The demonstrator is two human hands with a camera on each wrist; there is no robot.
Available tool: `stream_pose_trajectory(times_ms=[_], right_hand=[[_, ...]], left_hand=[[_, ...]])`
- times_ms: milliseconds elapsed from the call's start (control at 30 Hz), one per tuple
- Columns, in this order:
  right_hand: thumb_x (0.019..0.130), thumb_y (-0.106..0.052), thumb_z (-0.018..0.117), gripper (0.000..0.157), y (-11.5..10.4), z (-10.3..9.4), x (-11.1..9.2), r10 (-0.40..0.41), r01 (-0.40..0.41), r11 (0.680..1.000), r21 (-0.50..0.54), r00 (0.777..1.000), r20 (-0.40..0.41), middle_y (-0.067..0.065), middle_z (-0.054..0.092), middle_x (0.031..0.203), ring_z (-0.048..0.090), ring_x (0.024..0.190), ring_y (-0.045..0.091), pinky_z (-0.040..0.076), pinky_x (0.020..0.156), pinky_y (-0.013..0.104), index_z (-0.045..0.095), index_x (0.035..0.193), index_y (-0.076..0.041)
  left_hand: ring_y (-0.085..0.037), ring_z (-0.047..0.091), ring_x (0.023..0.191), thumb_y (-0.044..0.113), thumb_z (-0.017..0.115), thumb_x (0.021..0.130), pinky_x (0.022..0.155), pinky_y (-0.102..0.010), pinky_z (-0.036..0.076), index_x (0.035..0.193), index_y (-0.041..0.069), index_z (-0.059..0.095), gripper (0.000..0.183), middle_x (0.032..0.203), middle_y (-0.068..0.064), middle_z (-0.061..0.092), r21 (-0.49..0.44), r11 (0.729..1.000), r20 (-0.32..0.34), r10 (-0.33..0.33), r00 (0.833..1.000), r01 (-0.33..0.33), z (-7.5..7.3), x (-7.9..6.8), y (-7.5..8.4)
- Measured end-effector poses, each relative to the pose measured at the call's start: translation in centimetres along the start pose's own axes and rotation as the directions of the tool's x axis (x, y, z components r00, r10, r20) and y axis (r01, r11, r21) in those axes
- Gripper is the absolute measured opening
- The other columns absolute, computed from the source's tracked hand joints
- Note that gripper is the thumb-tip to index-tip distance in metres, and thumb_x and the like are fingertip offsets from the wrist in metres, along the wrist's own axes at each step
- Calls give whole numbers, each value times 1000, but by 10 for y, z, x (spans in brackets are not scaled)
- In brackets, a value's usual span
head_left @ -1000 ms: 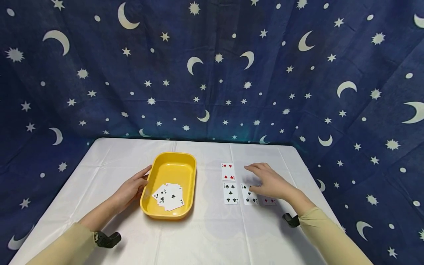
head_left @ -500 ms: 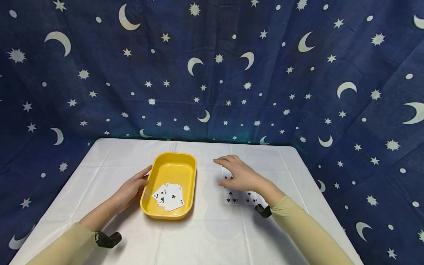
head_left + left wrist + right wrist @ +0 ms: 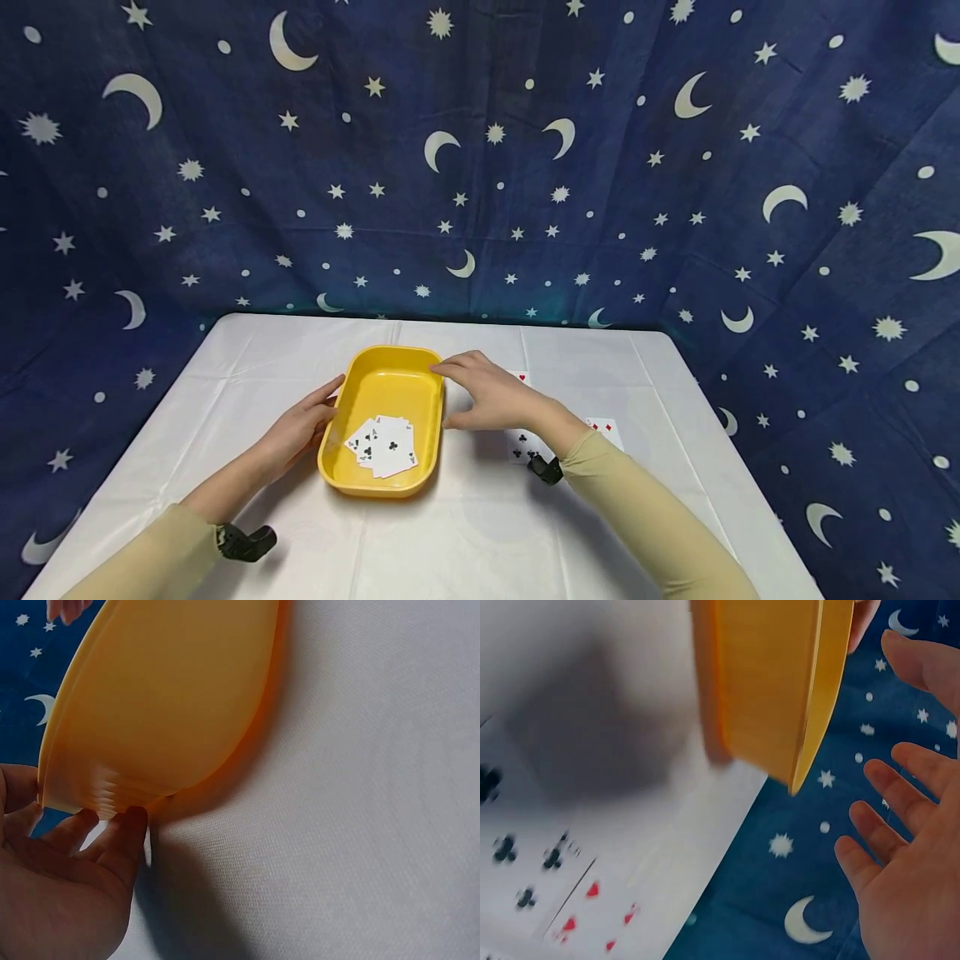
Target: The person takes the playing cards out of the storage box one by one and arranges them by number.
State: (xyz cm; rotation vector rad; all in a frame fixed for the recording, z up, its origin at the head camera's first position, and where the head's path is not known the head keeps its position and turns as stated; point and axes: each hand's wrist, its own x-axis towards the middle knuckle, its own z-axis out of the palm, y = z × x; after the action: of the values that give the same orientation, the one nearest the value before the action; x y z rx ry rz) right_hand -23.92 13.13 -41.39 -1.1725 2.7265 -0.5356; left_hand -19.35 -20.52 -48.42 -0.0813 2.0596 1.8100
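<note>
My left hand [image 3: 296, 433] rests against the outer left wall of a yellow tray [image 3: 431, 400], its fingertips touching that wall in the left wrist view. Several playing cards [image 3: 393, 446] lie face up in a loose pile in the tray's near half, clubs showing on top. My right hand [image 3: 491, 398], fingers spread and holding nothing, is over the table beside the tray's right rim. Behind that hand and forearm, a hearts card [image 3: 522, 377], a clubs card [image 3: 519, 450] and a diamonds card [image 3: 606, 430] are partly covered. In the right wrist view, the hearts card [image 3: 592, 922] adjoins the clubs card [image 3: 506, 870].
A white cloth covers the table [image 3: 480, 533]. Behind its far edge hangs a dark blue curtain [image 3: 480, 208] printed with moons and stars. Each wrist carries a small black device, one by the left sleeve [image 3: 246, 543] and one by the right [image 3: 545, 469].
My right hand has moved left from over the right-hand cards, across the hearts card, to the tray's right rim. The diamonds card is now uncovered more. My left hand and the tray stay put.
</note>
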Motion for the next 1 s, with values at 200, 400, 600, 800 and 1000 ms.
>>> stream_pose_trajectory(times_ms=[200, 400, 600, 800, 1000], right_hand=[[81, -51, 81, 88, -16, 11, 20, -29, 35, 997, -74, 996, 85, -2, 48, 152, 39, 137, 18, 34, 115, 36, 45, 156, -21], [78, -57, 82, 91, -31, 24, 38, -58, 91, 981, -174, 981, 185, -2, 51, 148, 41, 136, 18, 33, 115, 32, 49, 154, -19], [75, -59, 84, 91, -42, 34, 49, -52, 119, 962, -246, 964, 261, -5, 53, 145, 41, 134, 17, 30, 116, 32, 53, 151, -18], [73, -64, 83, 91, -45, 43, 55, -34, 125, 943, -307, 957, 288, -6, 54, 142, 42, 132, 15, 27, 117, 30, 55, 148, -20], [68, -68, 84, 93, -46, 54, 60, -4, 129, 916, -379, 949, 315, -6, 54, 139, 42, 133, 17, 22, 121, 38, 57, 145, -23]], left_hand=[[-38, 34, 147, 15, 39, 106, 116, -52, 33, 166, 24, 14, 66, 166, -23, 22, -11, 1000, -4, 0, 1000, 0, -1, 1, 0], [-38, 33, 148, 15, 39, 106, 116, -52, 32, 166, 23, 13, 66, 166, -23, 21, -11, 1000, -8, -2, 1000, 2, 0, 0, 0], [-40, 33, 148, 15, 39, 107, 116, -53, 32, 166, 23, 13, 65, 166, -24, 21, -14, 1000, 0, 6, 1000, -6, 2, -2, 0], [-41, 33, 147, 16, 39, 107, 115, -54, 34, 166, 23, 13, 65, 166, -26, 19, -7, 1000, 4, 12, 1000, -12, 2, -3, 0], [-41, 34, 147, 16, 40, 107, 116, -54, 33, 166, 23, 15, 65, 165, -26, 20, -4, 1000, -5, 13, 1000, -13, 2, -3, 0]])
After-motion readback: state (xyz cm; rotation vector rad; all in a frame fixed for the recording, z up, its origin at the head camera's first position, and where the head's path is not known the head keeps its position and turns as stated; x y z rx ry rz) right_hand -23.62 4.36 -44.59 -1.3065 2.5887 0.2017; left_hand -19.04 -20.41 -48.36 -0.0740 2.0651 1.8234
